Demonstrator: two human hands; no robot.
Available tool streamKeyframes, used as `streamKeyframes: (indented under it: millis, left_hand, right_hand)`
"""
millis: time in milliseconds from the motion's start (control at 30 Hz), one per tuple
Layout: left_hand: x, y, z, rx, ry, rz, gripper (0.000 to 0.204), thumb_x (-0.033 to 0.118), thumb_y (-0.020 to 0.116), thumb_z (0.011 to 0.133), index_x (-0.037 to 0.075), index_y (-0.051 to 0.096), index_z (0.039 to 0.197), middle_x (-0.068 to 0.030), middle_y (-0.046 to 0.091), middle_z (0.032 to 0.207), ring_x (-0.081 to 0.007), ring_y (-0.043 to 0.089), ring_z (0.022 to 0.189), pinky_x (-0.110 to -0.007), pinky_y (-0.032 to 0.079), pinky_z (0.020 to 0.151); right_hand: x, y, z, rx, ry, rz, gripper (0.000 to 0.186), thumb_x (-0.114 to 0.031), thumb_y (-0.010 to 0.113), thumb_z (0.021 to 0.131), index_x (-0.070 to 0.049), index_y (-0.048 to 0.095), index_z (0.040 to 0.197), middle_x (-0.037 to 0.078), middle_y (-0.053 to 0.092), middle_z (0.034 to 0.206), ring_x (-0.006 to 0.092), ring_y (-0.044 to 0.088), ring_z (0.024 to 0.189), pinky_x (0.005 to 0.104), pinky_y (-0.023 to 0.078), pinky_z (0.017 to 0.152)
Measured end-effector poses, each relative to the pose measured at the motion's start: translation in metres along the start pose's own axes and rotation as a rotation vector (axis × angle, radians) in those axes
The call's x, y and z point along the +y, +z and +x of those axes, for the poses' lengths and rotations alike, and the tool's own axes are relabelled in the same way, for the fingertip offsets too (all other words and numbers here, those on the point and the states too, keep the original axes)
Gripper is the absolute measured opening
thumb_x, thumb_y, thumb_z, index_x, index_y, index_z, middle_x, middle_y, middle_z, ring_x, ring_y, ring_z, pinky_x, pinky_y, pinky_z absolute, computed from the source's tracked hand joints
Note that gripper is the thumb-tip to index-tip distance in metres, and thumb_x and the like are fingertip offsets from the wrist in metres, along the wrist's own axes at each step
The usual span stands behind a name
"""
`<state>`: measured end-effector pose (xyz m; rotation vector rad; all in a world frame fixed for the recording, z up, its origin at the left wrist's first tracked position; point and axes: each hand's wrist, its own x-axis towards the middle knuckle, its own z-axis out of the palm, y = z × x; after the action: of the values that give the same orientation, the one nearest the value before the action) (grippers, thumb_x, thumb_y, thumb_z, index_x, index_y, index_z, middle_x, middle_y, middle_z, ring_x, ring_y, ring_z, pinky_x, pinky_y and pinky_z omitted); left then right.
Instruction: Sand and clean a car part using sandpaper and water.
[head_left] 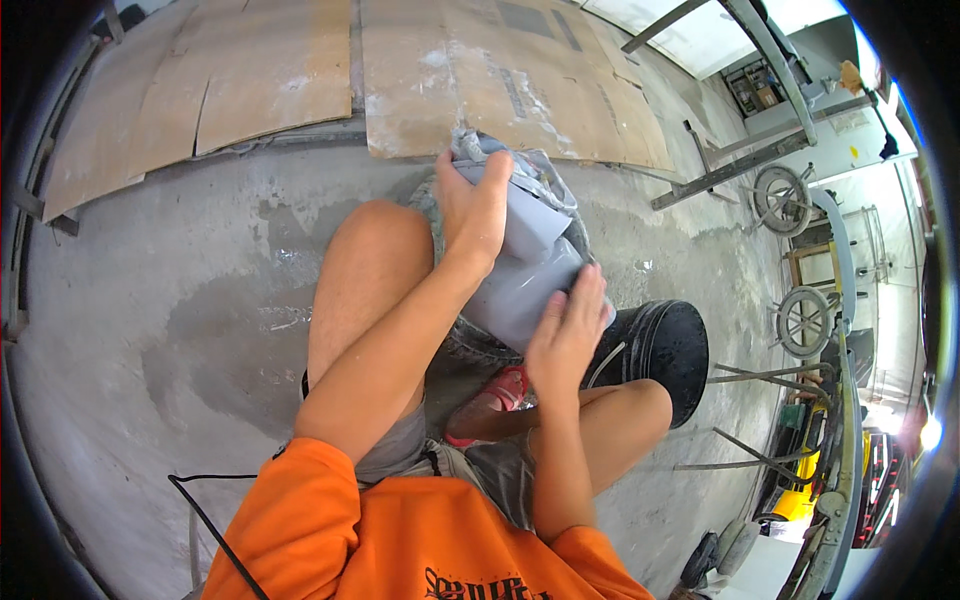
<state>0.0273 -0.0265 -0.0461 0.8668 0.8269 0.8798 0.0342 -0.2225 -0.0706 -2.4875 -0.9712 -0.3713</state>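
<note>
The left hand [472, 212] has its fingers curled over the upper left edge of a grey piece [500, 300], its thumb lying along the near side, so the edge is pinched between them. The right hand [570, 325] lies nearly flat against the piece's lower right part, fingers straight and close together, thumb set a little apart.

The piece is just above the middle of the frame, tilted, held between the two hands. Its face is smooth and shiny, with a raised block near the upper end and a rough, smeared rim at the top. A dark tub [480, 346] shows partly below it; whether the two touch cannot be told.

Just right of the right hand, a black bucket [676, 362] leans beside the bent right knee [650, 400]. The left knee [375, 235] rises left of centre. Between the legs is a red shoe [508, 390], and an orange shirt [410, 530] fills the bottom of the frame.

Farther out, wet patches darken the concrete floor [120, 400] at left. Stained cardboard [530, 70] covers the top. At right stand a metal frame [848, 400] and two spoked wheels [782, 200], with something yellow [797, 495] at lower right.
</note>
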Motion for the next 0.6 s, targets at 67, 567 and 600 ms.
streamKeyframes:
  millis: [67,567,600]
  left_hand:
    - [0.002,-0.002,0.001,0.030,0.014,0.018,0.099,0.047,0.069,0.084,-0.008,0.026,0.155,-0.0331,0.035,0.148,-0.0425,0.043,0.134,-0.045,0.035,0.115]
    - [0.000,-0.021,0.008,0.098,-0.069,0.002,0.101,0.047,0.070,0.083,-0.004,0.024,0.157,-0.0294,0.032,0.150,-0.0409,0.044,0.134,-0.047,0.038,0.112]
    - [-0.001,-0.024,0.009,0.117,-0.075,-0.026,0.100,0.046,0.070,0.083,-0.004,0.024,0.157,-0.0292,0.032,0.150,-0.0402,0.044,0.135,-0.047,0.038,0.113]
  right_hand:
    - [0.028,-0.006,-0.002,0.027,0.229,0.124,0.053,-0.022,0.045,0.109,0.006,0.038,0.154,0.029,0.038,0.160,0.0421,0.034,0.151,0.0515,0.023,0.124]
    - [0.113,0.043,-0.010,0.234,0.914,1.017,0.073,-0.056,0.045,0.108,0.006,0.048,0.145,0.018,0.058,0.140,0.0270,0.060,0.122,0.0406,0.047,0.108]
    - [0.111,0.045,-0.008,0.268,0.902,1.029,0.071,-0.055,0.044,0.109,0.006,0.047,0.145,0.018,0.057,0.142,0.0268,0.059,0.125,0.0403,0.047,0.108]
